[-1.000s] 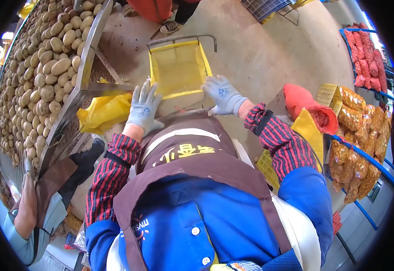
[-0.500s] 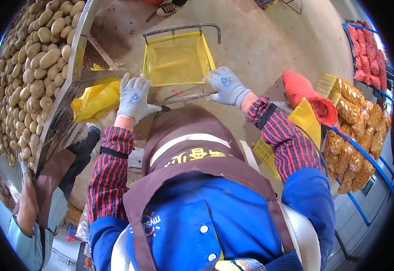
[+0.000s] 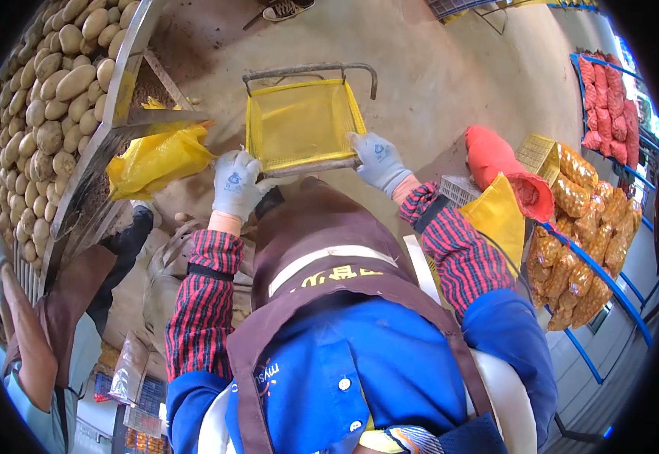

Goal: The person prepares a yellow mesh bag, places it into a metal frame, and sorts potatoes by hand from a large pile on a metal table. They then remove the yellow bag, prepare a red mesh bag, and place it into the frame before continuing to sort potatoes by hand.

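A yellow mesh bag (image 3: 303, 121) is stretched wide over a metal frame (image 3: 310, 69), its mouth facing up. My left hand (image 3: 236, 183), in a pale work glove, grips the bag's near left corner, thumb pointing to the right. At the near right corner, my right hand (image 3: 379, 157), gloved the same way, has its fingers closed on the rim. The bag's near edge lies along the frame's near bar (image 3: 310, 166), between my hands. The undersides of both grips are hidden.
Potatoes fill a metal-edged sorting table (image 3: 110, 125) at left, where a co-worker's arm (image 3: 31, 333) reaches. A yellow bag (image 3: 159, 159) hangs from its corner. On the right are a red mesh sack (image 3: 507, 174), a yellow crate (image 3: 539, 159) and stacked filled bags (image 3: 586, 242).
The bag's near edge has come down onto the frame's near bar, with both hands at its corners. The co-worker's arm has shifted, and my view has turned slightly.
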A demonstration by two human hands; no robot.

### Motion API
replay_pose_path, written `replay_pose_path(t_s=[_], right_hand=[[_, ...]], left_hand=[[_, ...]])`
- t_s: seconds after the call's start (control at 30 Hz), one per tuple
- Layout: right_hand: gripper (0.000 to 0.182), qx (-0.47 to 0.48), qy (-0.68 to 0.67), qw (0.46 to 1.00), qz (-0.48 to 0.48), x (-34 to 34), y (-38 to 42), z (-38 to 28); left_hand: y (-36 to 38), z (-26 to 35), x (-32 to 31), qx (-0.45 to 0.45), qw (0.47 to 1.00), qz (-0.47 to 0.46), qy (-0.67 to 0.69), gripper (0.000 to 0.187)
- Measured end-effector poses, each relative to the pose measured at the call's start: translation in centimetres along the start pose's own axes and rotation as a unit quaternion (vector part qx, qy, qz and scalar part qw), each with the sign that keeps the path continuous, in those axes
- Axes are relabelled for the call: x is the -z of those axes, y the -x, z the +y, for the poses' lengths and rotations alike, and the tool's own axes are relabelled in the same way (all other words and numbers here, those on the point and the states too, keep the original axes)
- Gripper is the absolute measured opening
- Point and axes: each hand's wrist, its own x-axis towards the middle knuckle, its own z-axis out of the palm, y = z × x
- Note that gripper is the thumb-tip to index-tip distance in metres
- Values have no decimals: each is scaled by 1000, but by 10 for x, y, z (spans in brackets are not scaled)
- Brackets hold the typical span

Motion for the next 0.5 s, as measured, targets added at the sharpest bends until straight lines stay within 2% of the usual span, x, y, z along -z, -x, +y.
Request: replay_pose_path(t_s=[0.1, 0.13, 0.17, 0.2, 0.23, 0.27, 0.3, 0.33, 0.37, 0.4, 0.47, 0.5], right_hand=[[44, 25, 3, 999, 30, -19, -5, 4], [48, 14, -35, 999, -4, 4, -6, -10], [46, 43, 23, 997, 60, -14, -6, -4], [44, 20, 22, 999, -27, 12, -5, -14], [43, 53, 28, 996, 69, -4, 1, -7], [46, 22, -13, 999, 33, 8, 4, -15], [51, 68, 13, 990, 122, 6, 13, -17], [60, 91, 37, 983, 152, 2, 17, -17], [68, 109, 36, 974, 193, 0, 21, -18], [68, 121, 41, 970, 209, 2, 22, -19], [72, 107, 60, 984, 126, 11, 25, -24], [73, 91, 65, 991, 77, 17, 25, -27]], left_hand=[[9, 0, -6, 23, 1000, 18, -4, 40], [10, 0, -7, 20, 1000, 10, 11, 39], [15, 0, -14, 18, 999, 35, 17, 45], [18, 1, -17, 14, 999, 45, 9, 51], [20, 2, -18, 30, 999, 16, 9, 55], [20, 5, -12, 33, 998, -29, 37, 59], [24, 10, -13, 28, 999, 8, 29, 63], [22, 20, 2, 49, 998, -39, 21, 66], [23, 25, 8, 32, 999, -24, 0, 69], [19, 29, 21, 12, 1000, -23, -14, 69], [13, 38, 34, 40, 995, -92, -4, 68], [16, 35, 36, 27, 995, -99, -1, 66]])
